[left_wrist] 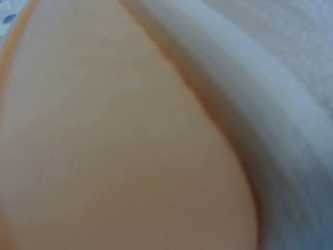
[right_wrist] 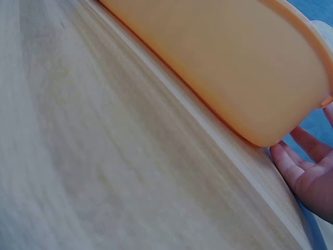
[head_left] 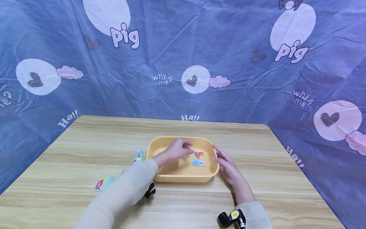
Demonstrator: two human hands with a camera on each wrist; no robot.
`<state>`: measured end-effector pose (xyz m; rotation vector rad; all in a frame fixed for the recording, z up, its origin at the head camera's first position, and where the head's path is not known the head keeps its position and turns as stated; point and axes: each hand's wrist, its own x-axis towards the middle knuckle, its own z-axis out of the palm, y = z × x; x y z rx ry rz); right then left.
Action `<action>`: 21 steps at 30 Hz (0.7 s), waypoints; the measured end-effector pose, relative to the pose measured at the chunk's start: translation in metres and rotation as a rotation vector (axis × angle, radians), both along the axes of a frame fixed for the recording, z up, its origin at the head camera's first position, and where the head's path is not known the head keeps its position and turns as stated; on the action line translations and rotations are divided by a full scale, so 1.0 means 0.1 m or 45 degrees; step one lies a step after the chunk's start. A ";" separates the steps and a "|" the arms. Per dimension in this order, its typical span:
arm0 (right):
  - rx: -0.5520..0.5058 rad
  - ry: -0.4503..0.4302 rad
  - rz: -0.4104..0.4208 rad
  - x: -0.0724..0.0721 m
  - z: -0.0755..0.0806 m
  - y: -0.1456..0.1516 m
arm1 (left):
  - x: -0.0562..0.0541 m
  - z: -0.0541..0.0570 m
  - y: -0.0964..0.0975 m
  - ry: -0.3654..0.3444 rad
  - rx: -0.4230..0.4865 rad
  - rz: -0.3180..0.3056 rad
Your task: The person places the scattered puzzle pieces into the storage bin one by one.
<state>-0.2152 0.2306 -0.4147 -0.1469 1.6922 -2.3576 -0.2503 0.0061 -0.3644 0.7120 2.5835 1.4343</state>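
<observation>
A shallow yellow-orange plastic basin (head_left: 183, 178) stands on the table. Over its inside hovers my left hand (head_left: 178, 149), fingers loosely bent and thumb apart from them; nothing shows clearly between them. Just right of those fingertips, on the basin floor, lie a small red-and-blue cutout piece (head_left: 199, 155) and a light-blue and white piece (head_left: 198, 163). My right hand (head_left: 228, 167) holds the basin's right end, thumb at the rim. In the right wrist view, its fingers (right_wrist: 285, 159) touch the outer wall near the bottom corner. Skin and sleeve fill the left wrist view.
Left of the basin, colourful cutout pieces lie on the wooden table (head_left: 257, 152): a blue-yellow one (head_left: 138, 156) beside the basin and a red-green one (head_left: 104, 183) nearer the front. My left sleeve (head_left: 123, 190) partly covers another. A blue printed cloth (head_left: 171, 105) hangs behind.
</observation>
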 end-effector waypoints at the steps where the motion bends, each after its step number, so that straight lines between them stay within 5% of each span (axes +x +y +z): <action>1: -0.001 -0.001 0.000 0.00 0.00 0.00 | 0.00 0.02 -0.02 0.007 0.007 0.010; 21: 0.005 0.005 0.015 -0.02 -0.02 0.01 | 0.09 0.32 -0.57 0.037 0.126 0.128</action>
